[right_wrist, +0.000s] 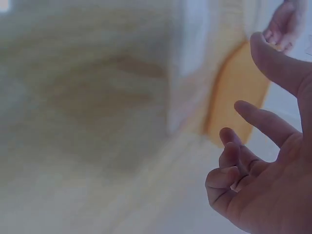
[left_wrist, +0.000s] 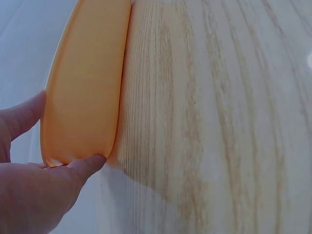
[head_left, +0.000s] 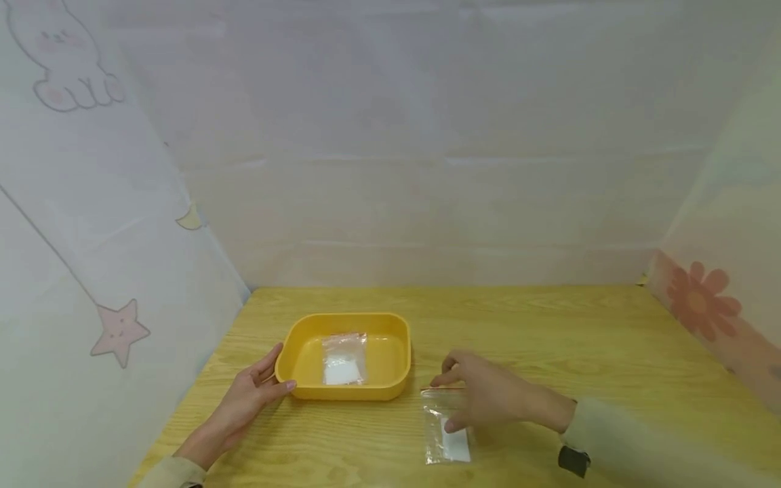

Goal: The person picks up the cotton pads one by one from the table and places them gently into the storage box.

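Note:
My left hand (head_left: 244, 401) holds the left end of a shallow yellow plastic tray (head_left: 342, 392), thumb at the near side and fingers round the end. In the left wrist view the thumb (left_wrist: 87, 165) presses the tray's outer wall (left_wrist: 90, 83). Inside the tray is a small clear zip bag (head_left: 345, 360) with something white in it. A second clear zip bag (head_left: 434, 437), also with a white piece inside, lies right of the tray. Over its upper right part hovers my right hand (head_left: 488, 393). The right wrist view shows that hand's fingers (right_wrist: 265, 124) and thumb spread apart, gripping nothing.
Both things stand on a wood-grain table (head_left: 537, 325). Pale sheeting (head_left: 427, 169) walls it at the back and sides, printed with a star (head_left: 121, 332) on the left and a flower (head_left: 702, 300) on the right.

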`<state>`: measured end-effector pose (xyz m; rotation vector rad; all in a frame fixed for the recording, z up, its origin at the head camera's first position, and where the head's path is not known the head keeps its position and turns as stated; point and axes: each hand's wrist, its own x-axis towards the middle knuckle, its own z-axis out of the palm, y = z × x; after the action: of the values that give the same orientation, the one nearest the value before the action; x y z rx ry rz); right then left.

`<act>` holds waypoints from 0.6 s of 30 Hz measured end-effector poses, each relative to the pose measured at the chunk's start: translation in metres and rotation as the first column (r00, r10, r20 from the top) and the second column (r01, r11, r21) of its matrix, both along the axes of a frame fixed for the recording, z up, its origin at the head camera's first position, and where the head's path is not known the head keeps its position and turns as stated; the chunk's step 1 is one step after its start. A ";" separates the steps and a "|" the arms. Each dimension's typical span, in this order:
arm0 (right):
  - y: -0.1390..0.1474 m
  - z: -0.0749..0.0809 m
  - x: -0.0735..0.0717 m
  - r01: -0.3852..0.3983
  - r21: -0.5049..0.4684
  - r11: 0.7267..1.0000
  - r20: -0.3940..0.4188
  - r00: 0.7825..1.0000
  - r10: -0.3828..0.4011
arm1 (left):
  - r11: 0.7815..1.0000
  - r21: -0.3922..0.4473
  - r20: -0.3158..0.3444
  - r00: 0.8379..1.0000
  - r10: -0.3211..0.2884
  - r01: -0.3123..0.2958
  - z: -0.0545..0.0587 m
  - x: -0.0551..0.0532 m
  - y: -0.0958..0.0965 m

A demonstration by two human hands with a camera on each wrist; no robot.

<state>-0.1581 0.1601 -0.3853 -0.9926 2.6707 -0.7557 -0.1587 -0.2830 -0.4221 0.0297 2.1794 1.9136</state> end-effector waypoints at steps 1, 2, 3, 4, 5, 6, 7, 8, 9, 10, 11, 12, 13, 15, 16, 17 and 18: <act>0.005 -0.006 0.004 0.001 0.019 1.000 0.009 1.000 -0.001 | 1.000 -0.002 -0.003 1.000 0.003 -0.003 0.000 0.000 0.000; 0.009 -0.011 0.008 0.006 0.045 0.999 0.005 1.000 -0.006 | 1.000 -0.003 -0.004 1.000 0.000 0.000 0.000 0.000 -0.001; 0.012 -0.016 0.011 0.000 0.065 0.998 -0.008 1.000 0.001 | 1.000 -0.002 -0.005 1.000 -0.002 0.002 0.000 0.000 -0.001; 0.016 -0.021 0.014 -0.008 0.082 0.997 -0.028 1.000 0.011 | 1.000 -0.004 -0.007 1.000 -0.006 0.006 0.000 -0.001 -0.001; 0.019 -0.025 0.015 -0.015 0.095 0.995 -0.052 0.998 0.020 | 1.000 -0.005 -0.008 1.000 -0.007 0.007 0.000 -0.001 0.000; 0.022 -0.029 0.017 -0.020 0.104 0.994 -0.070 0.997 0.027 | 1.000 -0.004 -0.007 1.000 -0.008 0.008 0.000 -0.001 0.000; 0.025 -0.032 0.017 -0.021 0.105 0.994 -0.086 0.996 0.030 | 1.000 -0.005 -0.007 1.000 -0.007 0.007 0.001 0.000 0.000; 0.028 -0.035 0.016 -0.023 0.104 0.994 -0.101 0.994 0.033 | 1.000 -0.005 -0.005 1.000 -0.009 0.009 0.001 0.000 0.000; 0.031 -0.038 0.015 -0.026 0.101 0.995 -0.109 0.993 0.037 | 1.000 -0.005 -0.004 1.000 -0.006 0.006 0.001 0.001 0.000; 0.034 -0.040 0.013 -0.025 0.097 0.995 -0.117 0.992 0.036 | 1.000 -0.005 -0.002 1.000 -0.004 0.004 0.002 0.002 0.001; 0.037 -0.041 0.011 -0.020 0.091 0.996 -0.117 0.993 0.030 | 1.000 -0.006 0.000 1.000 0.000 0.000 0.002 0.002 0.001; 0.040 -0.042 0.009 -0.016 0.082 0.996 -0.117 0.993 0.026 | 1.000 -0.007 0.002 1.000 0.001 -0.001 0.002 0.003 0.001; 0.043 -0.042 0.006 -0.013 0.076 0.997 -0.118 0.993 0.022 | 1.000 -0.007 0.003 1.000 0.001 -0.001 0.003 0.003 0.001; 0.048 -0.040 0.002 -0.007 0.055 0.998 -0.109 0.994 0.013 | 1.000 -0.006 0.003 1.000 0.004 -0.004 0.004 0.003 0.002; 0.049 -0.040 0.000 -0.006 0.045 0.999 -0.105 0.994 0.011 | 1.000 -0.002 0.003 1.000 0.006 -0.006 0.004 0.003 0.002; 0.051 -0.039 -0.002 -0.008 0.034 0.999 -0.096 0.995 0.011 | 1.000 -0.001 0.003 1.000 0.007 -0.007 0.004 0.003 0.002; 0.052 -0.038 -0.004 -0.011 0.024 1.000 -0.089 0.996 0.013 | 1.000 0.001 0.003 1.000 0.009 -0.009 0.004 0.003 0.002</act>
<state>-0.1619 0.2118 -0.4235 -1.0592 2.7399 -0.6920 -0.1560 -0.2808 -0.4180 0.0172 2.1797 1.9183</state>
